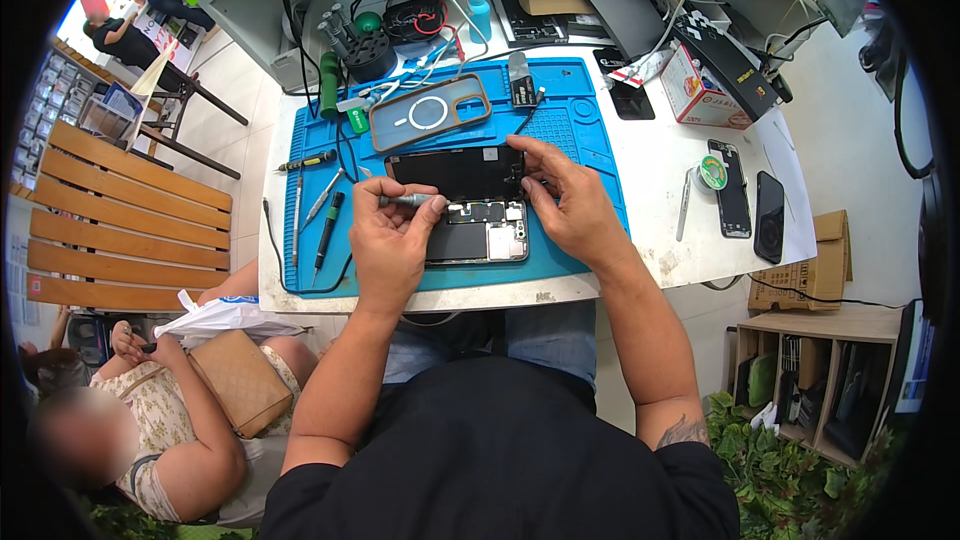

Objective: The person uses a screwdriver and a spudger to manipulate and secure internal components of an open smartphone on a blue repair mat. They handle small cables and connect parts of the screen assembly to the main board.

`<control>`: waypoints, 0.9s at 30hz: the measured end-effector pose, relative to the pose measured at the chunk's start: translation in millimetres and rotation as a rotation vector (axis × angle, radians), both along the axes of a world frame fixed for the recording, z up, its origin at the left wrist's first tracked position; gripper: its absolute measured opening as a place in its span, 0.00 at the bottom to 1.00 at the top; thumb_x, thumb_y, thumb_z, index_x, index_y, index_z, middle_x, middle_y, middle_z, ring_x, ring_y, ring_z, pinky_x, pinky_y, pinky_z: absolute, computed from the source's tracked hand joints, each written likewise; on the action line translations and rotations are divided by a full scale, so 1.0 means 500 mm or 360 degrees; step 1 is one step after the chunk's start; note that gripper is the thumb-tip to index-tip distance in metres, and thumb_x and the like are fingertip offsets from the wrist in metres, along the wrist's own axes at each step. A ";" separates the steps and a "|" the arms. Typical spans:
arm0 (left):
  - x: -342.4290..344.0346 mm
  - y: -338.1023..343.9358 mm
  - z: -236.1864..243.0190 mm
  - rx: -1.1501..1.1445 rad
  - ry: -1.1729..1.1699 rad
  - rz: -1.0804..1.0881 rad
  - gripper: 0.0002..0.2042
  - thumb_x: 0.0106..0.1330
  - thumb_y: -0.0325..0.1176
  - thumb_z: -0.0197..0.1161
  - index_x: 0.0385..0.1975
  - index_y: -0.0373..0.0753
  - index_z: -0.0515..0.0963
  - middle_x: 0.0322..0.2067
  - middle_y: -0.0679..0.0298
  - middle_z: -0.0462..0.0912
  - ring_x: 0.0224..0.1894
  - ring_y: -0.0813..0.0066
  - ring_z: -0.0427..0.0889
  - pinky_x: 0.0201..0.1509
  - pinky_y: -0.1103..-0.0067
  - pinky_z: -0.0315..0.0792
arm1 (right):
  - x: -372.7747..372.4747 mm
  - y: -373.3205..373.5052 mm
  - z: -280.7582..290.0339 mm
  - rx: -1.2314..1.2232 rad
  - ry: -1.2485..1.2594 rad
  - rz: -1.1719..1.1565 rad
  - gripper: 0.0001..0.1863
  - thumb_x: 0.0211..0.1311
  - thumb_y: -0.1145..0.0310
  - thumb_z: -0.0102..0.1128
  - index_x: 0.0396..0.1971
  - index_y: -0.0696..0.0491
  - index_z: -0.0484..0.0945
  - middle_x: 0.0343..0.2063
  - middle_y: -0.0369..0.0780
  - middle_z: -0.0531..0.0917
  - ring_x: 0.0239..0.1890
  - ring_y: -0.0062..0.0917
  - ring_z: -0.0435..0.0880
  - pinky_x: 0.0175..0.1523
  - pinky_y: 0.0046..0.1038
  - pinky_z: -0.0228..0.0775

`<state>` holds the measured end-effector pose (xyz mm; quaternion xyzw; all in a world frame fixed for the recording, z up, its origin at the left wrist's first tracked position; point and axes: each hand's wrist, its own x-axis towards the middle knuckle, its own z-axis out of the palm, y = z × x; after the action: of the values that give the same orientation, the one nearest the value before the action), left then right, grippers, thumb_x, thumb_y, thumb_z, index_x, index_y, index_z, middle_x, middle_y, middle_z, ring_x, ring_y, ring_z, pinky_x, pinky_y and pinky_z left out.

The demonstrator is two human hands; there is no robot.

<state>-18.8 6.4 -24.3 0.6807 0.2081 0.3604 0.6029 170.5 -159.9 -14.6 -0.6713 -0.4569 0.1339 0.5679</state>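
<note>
An opened phone body (478, 240) with its inner parts showing lies on the blue mat (590, 180) before me. My left hand (392, 230) grips a short grey pen-like tool (405, 199) over the top of that body, its tip hard to make out. My right hand (560, 200) pinches the right edge of the black screen panel (450, 172), raised just behind the body. A phone case (429, 105) with a white ring lies behind the panel. Slim tools and a black-handled screwdriver (327, 230) lie left of my left hand.
A tool holder (370, 62), blue bottle (479, 20) and boxes (705, 80) line the back. Phone parts (728, 200) lie right on the white desk (650, 260). A wooden bench (130, 220) and seated person (180, 420) are left, a cubby shelf (810, 380) right, other people (150, 15) farther off.
</note>
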 end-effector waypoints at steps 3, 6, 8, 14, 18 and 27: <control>0.001 -0.001 0.001 0.0010 -0.0005 0.0004 0.21 0.76 0.18 0.73 0.52 0.40 0.64 0.48 0.51 0.90 0.44 0.75 0.91 0.52 0.78 0.89 | -0.001 -0.001 0.002 -0.0009 0.0010 0.0000 0.30 0.72 0.87 0.62 0.72 0.54 0.79 0.50 0.50 0.91 0.50 0.38 0.93 0.58 0.36 0.87; 0.001 0.000 -0.001 0.0022 0.0000 0.0005 0.21 0.76 0.18 0.72 0.52 0.40 0.64 0.48 0.51 0.90 0.44 0.74 0.91 0.52 0.78 0.89 | -0.001 -0.001 0.004 -0.0015 0.0014 0.0001 0.30 0.72 0.87 0.62 0.72 0.54 0.79 0.50 0.50 0.91 0.51 0.38 0.93 0.58 0.36 0.87; 0.002 -0.001 0.000 0.0019 0.0006 0.0006 0.21 0.76 0.18 0.72 0.52 0.40 0.64 0.47 0.51 0.90 0.44 0.74 0.91 0.53 0.77 0.89 | -0.001 -0.002 0.004 -0.0017 0.0018 0.0002 0.30 0.72 0.87 0.62 0.72 0.54 0.79 0.51 0.50 0.91 0.51 0.38 0.94 0.58 0.36 0.87; 0.000 -0.002 -0.001 0.0045 0.0014 0.0010 0.21 0.76 0.18 0.73 0.52 0.39 0.64 0.48 0.51 0.90 0.45 0.74 0.91 0.54 0.77 0.89 | -0.002 -0.001 0.003 -0.0019 0.0024 0.0001 0.29 0.72 0.86 0.62 0.72 0.54 0.79 0.52 0.50 0.91 0.52 0.39 0.94 0.59 0.36 0.87; 0.000 -0.001 -0.001 0.0073 0.0036 0.0013 0.21 0.75 0.17 0.73 0.52 0.39 0.64 0.48 0.50 0.90 0.46 0.74 0.91 0.54 0.77 0.89 | 0.000 0.000 0.000 -0.0005 0.0014 0.0003 0.29 0.72 0.86 0.62 0.72 0.54 0.79 0.52 0.50 0.91 0.53 0.39 0.94 0.59 0.37 0.87; -0.001 -0.008 0.013 0.0335 0.0159 0.0035 0.21 0.75 0.18 0.73 0.55 0.37 0.66 0.49 0.51 0.91 0.46 0.77 0.90 0.51 0.81 0.85 | -0.001 0.000 0.003 -0.0002 0.0011 0.0003 0.29 0.72 0.86 0.62 0.71 0.55 0.80 0.52 0.51 0.91 0.52 0.39 0.94 0.59 0.37 0.87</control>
<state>-19.3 2.3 -17.9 0.7551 0.2064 0.3524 0.5129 170.2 -160.1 -13.2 -0.6708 -0.4556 0.1370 0.5689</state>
